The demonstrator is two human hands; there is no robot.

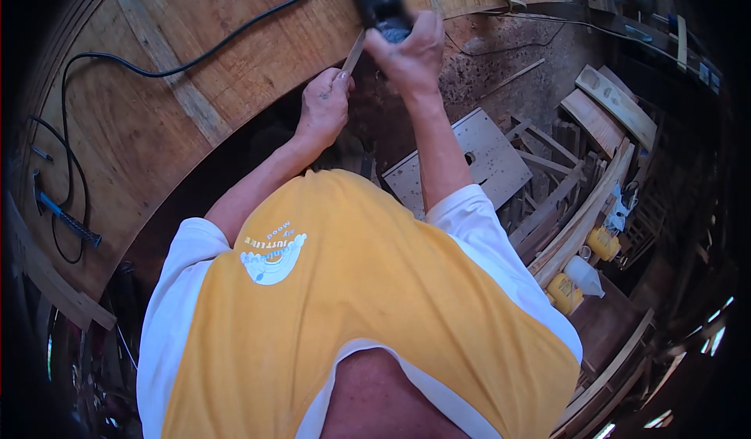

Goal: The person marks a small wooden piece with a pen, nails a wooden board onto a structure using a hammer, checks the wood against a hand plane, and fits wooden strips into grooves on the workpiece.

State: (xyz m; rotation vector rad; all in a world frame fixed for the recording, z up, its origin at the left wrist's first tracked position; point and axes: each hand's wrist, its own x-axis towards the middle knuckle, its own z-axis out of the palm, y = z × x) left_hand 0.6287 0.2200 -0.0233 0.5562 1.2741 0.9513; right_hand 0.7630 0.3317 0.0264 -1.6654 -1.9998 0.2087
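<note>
Near the top centre, my right hand (411, 57) is wrapped round the end of a dark, blurred tool (377, 1) over the edge of the wooden tabletop (258, 55). To its left, my left hand (325, 102) pinches a thin wooden strip (354, 54) by its lower end. The strip's upper end reaches up beside the dark tool; whether they touch is unclear. A black cable (168, 73) curves over the tabletop to the left.
A hammer with a blue handle (66, 216) lies at the tabletop's left side. A speckled board (481, 161) is right of centre below my right hand. Wood pieces (610, 114), yellow containers (603, 243) and a white bottle (583, 275) are at the right.
</note>
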